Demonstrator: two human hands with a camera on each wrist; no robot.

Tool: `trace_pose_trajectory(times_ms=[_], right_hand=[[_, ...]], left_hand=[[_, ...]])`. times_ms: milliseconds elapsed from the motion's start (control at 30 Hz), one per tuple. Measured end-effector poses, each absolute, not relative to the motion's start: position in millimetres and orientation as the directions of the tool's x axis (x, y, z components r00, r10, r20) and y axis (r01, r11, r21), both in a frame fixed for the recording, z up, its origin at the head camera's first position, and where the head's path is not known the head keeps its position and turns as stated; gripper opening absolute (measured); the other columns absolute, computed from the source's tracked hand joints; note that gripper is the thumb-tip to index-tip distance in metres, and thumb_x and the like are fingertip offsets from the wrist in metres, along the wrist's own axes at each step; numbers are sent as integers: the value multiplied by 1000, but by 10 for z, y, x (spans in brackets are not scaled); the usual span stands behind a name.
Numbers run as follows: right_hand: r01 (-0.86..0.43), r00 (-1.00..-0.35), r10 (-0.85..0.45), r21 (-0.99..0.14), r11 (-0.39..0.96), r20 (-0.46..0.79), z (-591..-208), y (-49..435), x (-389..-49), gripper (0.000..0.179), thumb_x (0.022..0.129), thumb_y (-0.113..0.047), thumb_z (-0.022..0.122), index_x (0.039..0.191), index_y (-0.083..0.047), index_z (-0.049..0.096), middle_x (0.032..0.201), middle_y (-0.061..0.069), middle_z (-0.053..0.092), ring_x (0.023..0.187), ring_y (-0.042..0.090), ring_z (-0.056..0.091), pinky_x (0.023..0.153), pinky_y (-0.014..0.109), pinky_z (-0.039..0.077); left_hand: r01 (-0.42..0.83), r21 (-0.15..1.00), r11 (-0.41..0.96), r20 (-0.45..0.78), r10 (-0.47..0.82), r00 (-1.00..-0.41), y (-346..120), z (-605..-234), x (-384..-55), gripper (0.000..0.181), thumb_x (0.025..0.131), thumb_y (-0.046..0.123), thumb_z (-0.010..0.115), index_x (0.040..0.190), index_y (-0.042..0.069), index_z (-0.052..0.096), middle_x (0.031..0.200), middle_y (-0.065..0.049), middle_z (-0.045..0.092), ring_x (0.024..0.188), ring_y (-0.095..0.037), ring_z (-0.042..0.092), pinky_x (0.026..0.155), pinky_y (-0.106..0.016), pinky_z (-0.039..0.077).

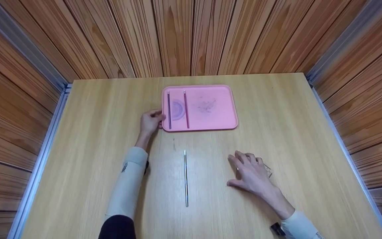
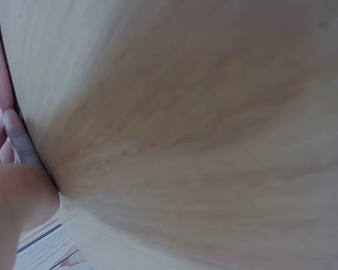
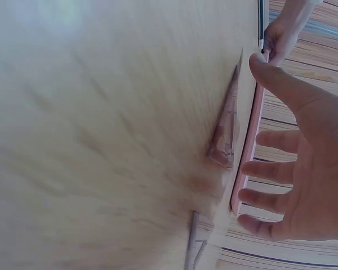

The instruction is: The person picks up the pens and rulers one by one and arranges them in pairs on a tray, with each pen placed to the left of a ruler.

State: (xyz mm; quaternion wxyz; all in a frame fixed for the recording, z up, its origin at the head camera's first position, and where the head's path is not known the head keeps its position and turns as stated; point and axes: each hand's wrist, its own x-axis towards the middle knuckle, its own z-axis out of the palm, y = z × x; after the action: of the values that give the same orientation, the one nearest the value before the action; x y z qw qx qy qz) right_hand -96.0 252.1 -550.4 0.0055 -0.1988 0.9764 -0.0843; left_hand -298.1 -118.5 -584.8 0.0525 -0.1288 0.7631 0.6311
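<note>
At the far middle of the table lies a pink tray (image 1: pixel 211 119). Two pencils, a dark one (image 1: pixel 169 111) and a reddish one (image 1: pixel 186 109), lie in its left part, with a purple protractor (image 1: pixel 177 110) between them. My left hand (image 1: pixel 150 121) grips the tray's left edge near the front corner. My right hand (image 1: pixel 250 172) is over the table at the right, fingers spread and holding nothing. Under it is a clear set square (image 1: pixel 269 171), mostly hidden in the head view; the right wrist view shows a clear triangle (image 3: pixel 225 138) and part of another clear piece (image 3: pixel 192 242).
A shiny dark pencil (image 1: pixel 186 179) lies lengthwise on the wooden table (image 1: pixel 95 139) between the two arms. Dark marks (image 1: pixel 207 105) show on the tray's floor. Wood-panelled walls (image 1: pixel 177 39) stand behind and at both sides, with metal rails (image 1: pixel 41 159) along the table's sides.
</note>
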Motion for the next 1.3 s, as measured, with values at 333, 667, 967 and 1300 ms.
trace_pose_trajectory(times_ms=[333,667,967,1300], right_hand=[[-356,-926,-373,-209,911,-48,-5517,2499,-913,75,74,-46,83,133,-5,60,139,22,52,98,38,52,65,41,53],[-367,-928,-373,-156,917,-8,-5469,2441,-954,45,77,-20,78,118,-4,67,126,20,60,91,38,58,66,42,54],[-324,-945,-326,-215,921,28,-5528,2427,-987,51,70,0,81,118,-7,65,116,15,58,85,35,55,63,39,51],[-220,-968,-250,-415,883,-20,-5565,2458,-1029,57,70,7,72,125,-6,61,107,13,55,87,28,52,76,42,45]], left_hand=[[-249,955,163,-231,-120,-966,-1183,-5834,-2956,34,92,9,68,126,7,68,100,-15,69,73,-17,66,59,-22,57],[-248,958,146,-232,-123,-965,-1189,-5820,-2972,34,92,9,69,126,7,67,100,-15,69,70,-17,65,58,-22,57],[-255,954,160,-237,-121,-964,-1188,-5817,-2964,34,92,11,68,127,10,67,103,-12,69,76,-17,66,62,-23,57],[-229,965,128,-213,-123,-969,-1178,-5863,-2983,33,91,6,69,124,3,68,96,-16,69,65,-14,63,53,-20,55]])
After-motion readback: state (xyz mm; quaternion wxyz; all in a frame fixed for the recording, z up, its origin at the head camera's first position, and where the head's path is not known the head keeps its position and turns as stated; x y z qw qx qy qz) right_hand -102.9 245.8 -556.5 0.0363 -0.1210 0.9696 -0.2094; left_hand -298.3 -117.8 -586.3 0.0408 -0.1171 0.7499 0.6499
